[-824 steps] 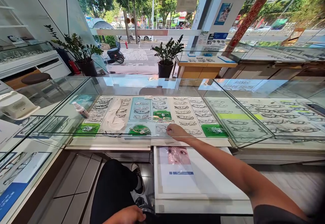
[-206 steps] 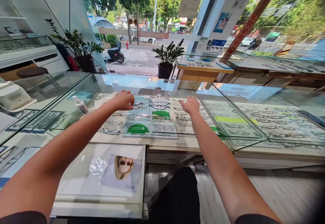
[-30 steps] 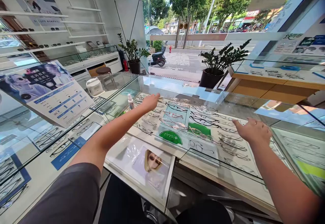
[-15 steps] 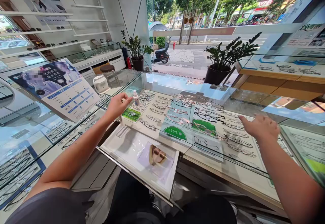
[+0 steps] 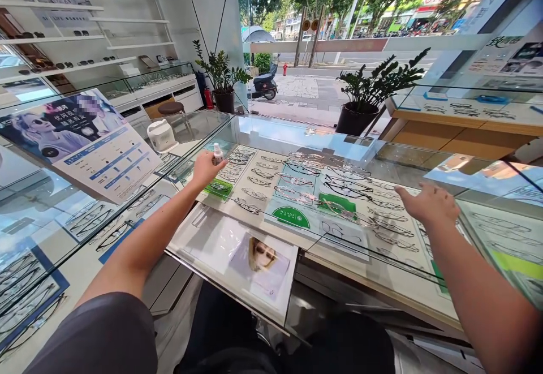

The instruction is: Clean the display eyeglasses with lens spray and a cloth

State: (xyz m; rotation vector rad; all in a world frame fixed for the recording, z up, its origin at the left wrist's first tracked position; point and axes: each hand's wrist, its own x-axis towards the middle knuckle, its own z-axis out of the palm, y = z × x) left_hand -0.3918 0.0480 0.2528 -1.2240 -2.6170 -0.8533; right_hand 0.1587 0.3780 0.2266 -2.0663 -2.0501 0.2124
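Observation:
My left hand [image 5: 206, 167] is closed around a small white spray bottle [image 5: 218, 151] at the far left of the glass display counter [image 5: 271, 128]. The bottle stands upright, its cap showing above my fingers. On the right, my right hand [image 5: 430, 204] is spread over the glass top with nothing in it; whether it touches the glass I cannot tell. Under the glass lie rows of eyeglass frames [image 5: 299, 179] and a green cloth packet [image 5: 338, 206]. Below my left forearm, an open drawer [image 5: 203, 244] holds a leaflet [image 5: 265, 263] showing a person in sunglasses.
A tilted printed display board [image 5: 114, 162] stands on the left counter, near a white box-like container [image 5: 162, 136]. Two potted plants [image 5: 358, 115] stand beyond the counter by the window. A round stool [image 5: 171, 108] is at the back left.
My left hand has moved right onto the spray bottle and closed around it. My right hand stays spread over the counter. The view has shifted slightly.

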